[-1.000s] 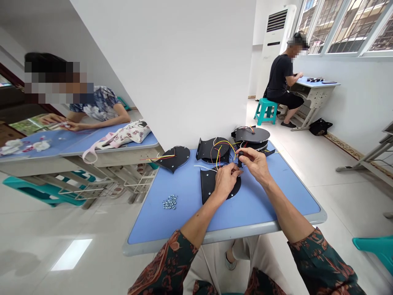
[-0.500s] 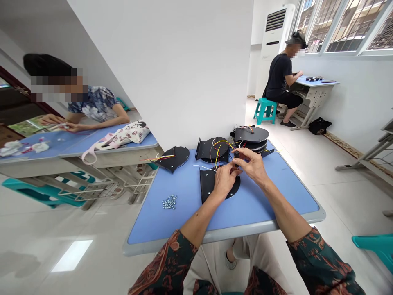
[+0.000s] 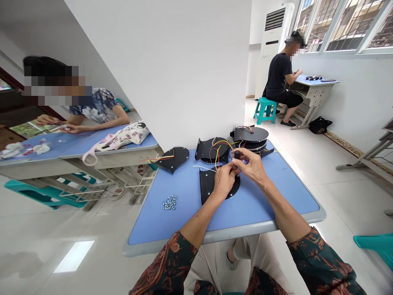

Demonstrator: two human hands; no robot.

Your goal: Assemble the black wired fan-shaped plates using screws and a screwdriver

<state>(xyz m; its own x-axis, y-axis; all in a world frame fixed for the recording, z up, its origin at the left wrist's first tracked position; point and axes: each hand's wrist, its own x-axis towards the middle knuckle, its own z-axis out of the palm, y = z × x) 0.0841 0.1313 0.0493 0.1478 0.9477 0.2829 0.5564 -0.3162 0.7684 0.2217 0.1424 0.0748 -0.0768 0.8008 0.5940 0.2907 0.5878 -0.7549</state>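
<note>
A black rounded plate (image 3: 207, 185) with a bent straight edge and small screws lies flat on the blue desk (image 3: 181, 221). Over its far side, my right hand (image 3: 252, 164) grips the short black handle of a screwdriver (image 3: 237, 155), held upright. My left hand (image 3: 226, 179) rests on the plate, its fingers pinched together close to the tool's lower end. What those fingertips hold is hidden. Yellow, red and white wires (image 3: 218, 155) rise from the plate beside my left hand.
A pile of small silvery screws (image 3: 170, 202) lies at left on the desk. Further black plates sit behind: a wired one (image 3: 175, 159) at left, another (image 3: 212, 150) in the middle, a stack (image 3: 251, 134) at right. Co-workers sit at desks left (image 3: 102, 108) and far right (image 3: 281, 71).
The screwdriver's handle stands slightly more upright between my right fingers. My left hand stays in place on the plate.
</note>
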